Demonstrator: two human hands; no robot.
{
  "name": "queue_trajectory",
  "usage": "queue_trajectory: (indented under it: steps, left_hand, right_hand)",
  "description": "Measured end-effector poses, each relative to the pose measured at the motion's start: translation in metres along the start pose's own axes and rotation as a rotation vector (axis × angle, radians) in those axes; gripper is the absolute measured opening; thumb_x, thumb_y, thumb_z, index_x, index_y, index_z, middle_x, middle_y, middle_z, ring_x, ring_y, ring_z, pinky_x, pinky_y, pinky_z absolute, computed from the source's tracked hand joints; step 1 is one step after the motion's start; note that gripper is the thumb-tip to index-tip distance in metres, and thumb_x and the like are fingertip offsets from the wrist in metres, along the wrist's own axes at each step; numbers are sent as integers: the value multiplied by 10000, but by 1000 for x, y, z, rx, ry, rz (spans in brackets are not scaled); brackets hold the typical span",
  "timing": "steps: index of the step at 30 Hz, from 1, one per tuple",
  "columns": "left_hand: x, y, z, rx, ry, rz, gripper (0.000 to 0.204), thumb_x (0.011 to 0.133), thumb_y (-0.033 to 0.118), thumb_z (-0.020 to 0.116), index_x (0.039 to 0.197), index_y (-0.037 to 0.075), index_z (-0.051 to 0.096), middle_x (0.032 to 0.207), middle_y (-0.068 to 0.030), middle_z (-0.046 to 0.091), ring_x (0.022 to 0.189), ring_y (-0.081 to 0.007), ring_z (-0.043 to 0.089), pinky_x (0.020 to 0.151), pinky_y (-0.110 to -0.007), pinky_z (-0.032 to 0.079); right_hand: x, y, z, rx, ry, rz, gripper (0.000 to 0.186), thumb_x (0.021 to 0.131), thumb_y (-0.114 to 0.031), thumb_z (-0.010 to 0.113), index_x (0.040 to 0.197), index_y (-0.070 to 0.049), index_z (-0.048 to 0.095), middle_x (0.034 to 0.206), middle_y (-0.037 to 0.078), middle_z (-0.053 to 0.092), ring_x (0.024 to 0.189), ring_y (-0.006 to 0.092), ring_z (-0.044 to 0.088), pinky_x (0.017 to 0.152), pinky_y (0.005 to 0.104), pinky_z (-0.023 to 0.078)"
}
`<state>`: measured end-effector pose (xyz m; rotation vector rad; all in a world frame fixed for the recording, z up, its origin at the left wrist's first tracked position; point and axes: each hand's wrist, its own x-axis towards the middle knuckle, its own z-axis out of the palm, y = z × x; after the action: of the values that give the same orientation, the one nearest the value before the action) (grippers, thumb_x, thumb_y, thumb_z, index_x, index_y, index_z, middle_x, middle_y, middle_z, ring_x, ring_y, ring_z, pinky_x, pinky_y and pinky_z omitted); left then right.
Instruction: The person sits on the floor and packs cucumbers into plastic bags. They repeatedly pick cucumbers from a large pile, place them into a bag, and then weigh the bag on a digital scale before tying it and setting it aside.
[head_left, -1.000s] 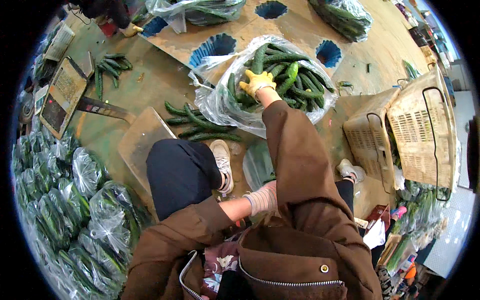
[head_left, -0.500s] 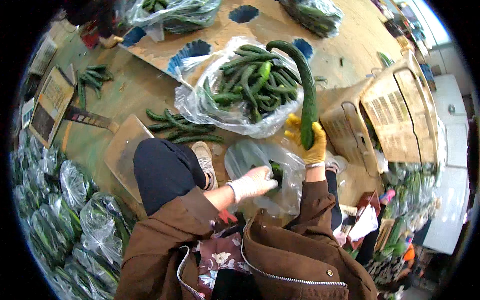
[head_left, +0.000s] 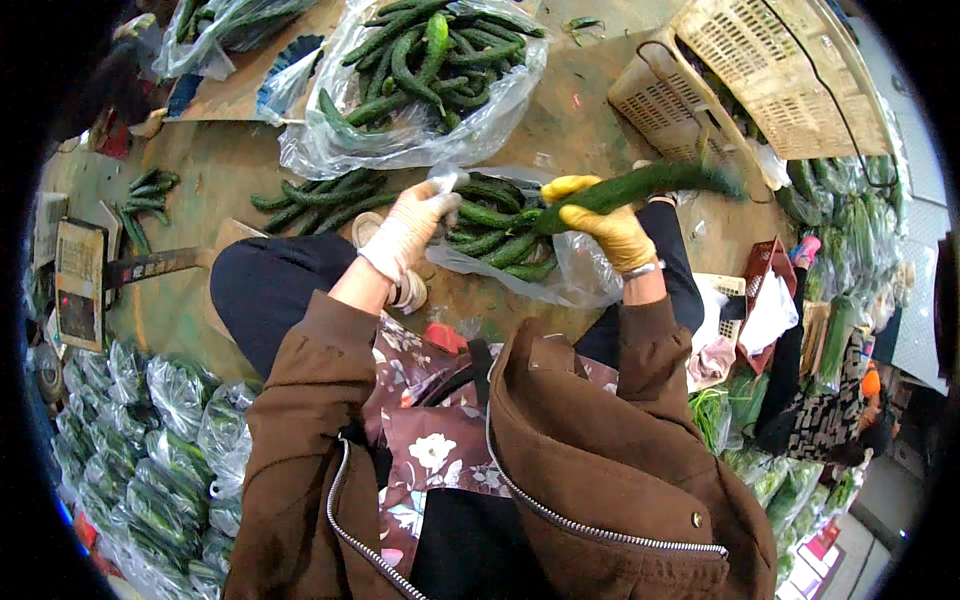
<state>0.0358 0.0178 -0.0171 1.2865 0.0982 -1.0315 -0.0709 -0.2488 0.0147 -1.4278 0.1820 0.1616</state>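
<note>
My right hand [head_left: 615,232], in a yellow glove, is closed around the near end of a long, curved cucumber [head_left: 645,186]. The cucumber's far end points right and is blurred. A clear plastic bag [head_left: 582,282] lies on the floor between my feet, with several cucumbers [head_left: 512,245] in its mouth. My left hand [head_left: 405,230], in a white glove, is closed at the left side of this bag and seems to pinch its edge; the fingertips partly hide the grip. Beyond it, a larger open plastic bag [head_left: 310,150] holds a heap of cucumbers.
Loose cucumbers [head_left: 325,200] lie left of my hands, and a smaller bunch [head_left: 147,205] farther left beside a scale [head_left: 82,285]. Plastic crates [head_left: 690,110] stand at the right. Bagged cucumbers [head_left: 165,470] cover the floor at lower left. A red box [head_left: 765,290] sits to the right.
The view has shifted. The cucumber in my right hand has swung from upright to pointing right, over the small bag. My left hand has moved to that bag's left edge, and more cucumbers show inside.
</note>
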Motion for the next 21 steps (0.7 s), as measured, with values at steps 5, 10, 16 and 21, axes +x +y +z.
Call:
queue_trajectory:
  steps: [5, 10, 16, 21]
  left_hand:
    - [-1, 15, -10, -12, 25, -51, 261, 803, 142, 592, 1058, 86, 587, 660, 48, 500, 500, -44, 394, 434, -190, 282]
    - [-7, 26, -8, 121, -95, 77, 443, 792, 136, 552, 1232, 78, 553, 614, 74, 446, 480, -30, 349, 449, -175, 253]
    - [-5, 27, -4, 209, -88, 12, 435, 783, 138, 542, 1214, 98, 576, 628, 100, 423, 509, -14, 339, 464, -173, 250]
    - [-5, 20, 12, 216, -17, 0, 386, 800, 143, 547, 1178, 78, 586, 659, 76, 465, 545, -30, 395, 477, -183, 296]
  right_hand:
    - [4, 78, -22, -479, -246, -74, 403, 725, -54, 737, 1106, -29, 607, 1086, 73, 632, 986, 145, 564, 870, 294, 456]
    - [44, 151, -52, -866, 187, 203, 488, 676, -136, 722, 1137, -41, 594, 1053, 85, 653, 977, 238, 599, 883, 315, 454]
    - [69, 132, -69, -1554, -86, 852, 627, 776, -348, 619, 1354, -389, 378, 1387, 76, 424, 1279, 325, 382, 944, 691, 274]
    - [58, 153, -109, -1150, -335, 548, 403, 825, -367, 599, 1207, -242, 580, 1132, 111, 623, 1046, 278, 582, 905, 372, 442]
